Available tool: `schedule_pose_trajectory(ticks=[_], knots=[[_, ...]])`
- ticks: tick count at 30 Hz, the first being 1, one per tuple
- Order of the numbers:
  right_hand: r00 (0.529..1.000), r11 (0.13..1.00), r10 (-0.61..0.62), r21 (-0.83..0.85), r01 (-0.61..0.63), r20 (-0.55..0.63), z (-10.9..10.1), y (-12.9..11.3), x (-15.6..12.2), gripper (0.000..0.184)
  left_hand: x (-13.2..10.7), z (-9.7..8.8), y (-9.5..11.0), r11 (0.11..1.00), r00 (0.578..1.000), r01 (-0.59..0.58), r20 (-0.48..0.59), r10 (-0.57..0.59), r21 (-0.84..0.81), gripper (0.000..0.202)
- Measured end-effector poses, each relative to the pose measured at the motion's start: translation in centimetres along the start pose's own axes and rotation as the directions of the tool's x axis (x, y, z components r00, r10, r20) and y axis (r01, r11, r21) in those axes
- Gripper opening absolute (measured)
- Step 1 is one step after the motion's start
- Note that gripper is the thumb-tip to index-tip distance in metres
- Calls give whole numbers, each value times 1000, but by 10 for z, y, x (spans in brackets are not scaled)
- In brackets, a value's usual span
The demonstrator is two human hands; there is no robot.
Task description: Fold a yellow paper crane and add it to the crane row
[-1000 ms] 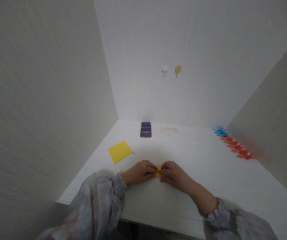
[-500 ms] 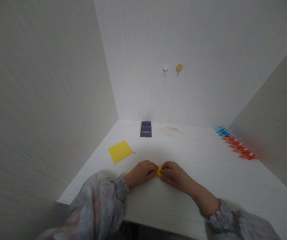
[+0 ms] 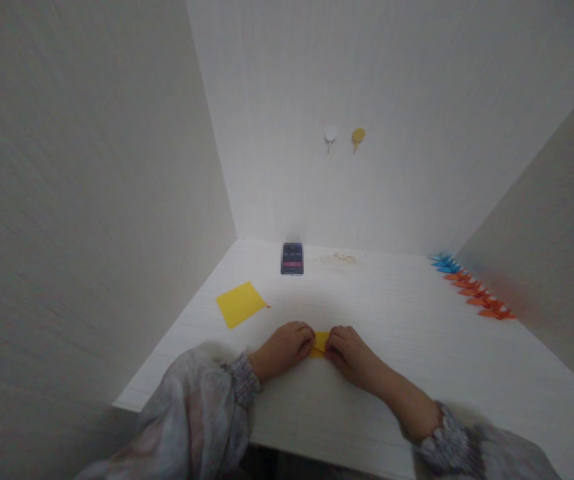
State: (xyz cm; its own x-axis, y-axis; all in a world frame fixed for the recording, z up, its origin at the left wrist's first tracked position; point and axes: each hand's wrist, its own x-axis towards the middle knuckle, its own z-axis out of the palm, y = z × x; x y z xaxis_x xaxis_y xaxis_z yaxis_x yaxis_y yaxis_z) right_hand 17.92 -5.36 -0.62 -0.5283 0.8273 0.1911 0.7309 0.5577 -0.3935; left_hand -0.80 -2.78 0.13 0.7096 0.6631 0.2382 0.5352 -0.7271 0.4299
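A small folded yellow paper [image 3: 321, 343] lies on the white table [image 3: 417, 347] near its front edge, pinched between both my hands. My left hand [image 3: 287, 345] grips its left end with fingers curled; a ring shows on one finger. From the other side, my right hand [image 3: 349, 350] holds the right end with fingers closed on it. Most of the paper is hidden by my fingers.
A flat yellow paper square [image 3: 241, 303] lies to the left, a tiny red bit beside it. A dark phone [image 3: 292, 259] rests near the back wall. Blue and orange folded paper figures [image 3: 471, 288] line the right wall. Two hooks [image 3: 344, 137] hang on the back wall.
Both hands shifted slightly on the yellow paper; a little more of it shows between them now. The camera view moved a touch.
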Motion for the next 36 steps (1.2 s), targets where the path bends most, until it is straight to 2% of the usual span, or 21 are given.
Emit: schedule_pose_trajectory(ticks=[6, 17, 25, 31, 36], knots=[[995, 994, 96, -60, -94, 38, -3, -7, 0, 8, 1, 3, 0, 1000, 1000, 22, -18, -22, 13, 17], [993, 980, 112, -168, -104, 42, 5, -5, -2, 11, -1, -1, -1, 999, 1000, 19, 24, -18, -43, 10], [993, 984, 109, -149, -99, 54, -5, -10, -5, 8, 2, 5, -3, 995, 998, 61, -19, -63, -80, 11], [985, 972, 169, -171, -162, 22, 1, -11, -5, 13, 3, 8, -3, 992, 994, 98, -37, -101, -76, 10], [973, 949, 226, -234, -209, 48, 1, -15, -3, 16, 4, 10, -3, 989, 992, 112, -54, -118, -99, 7]])
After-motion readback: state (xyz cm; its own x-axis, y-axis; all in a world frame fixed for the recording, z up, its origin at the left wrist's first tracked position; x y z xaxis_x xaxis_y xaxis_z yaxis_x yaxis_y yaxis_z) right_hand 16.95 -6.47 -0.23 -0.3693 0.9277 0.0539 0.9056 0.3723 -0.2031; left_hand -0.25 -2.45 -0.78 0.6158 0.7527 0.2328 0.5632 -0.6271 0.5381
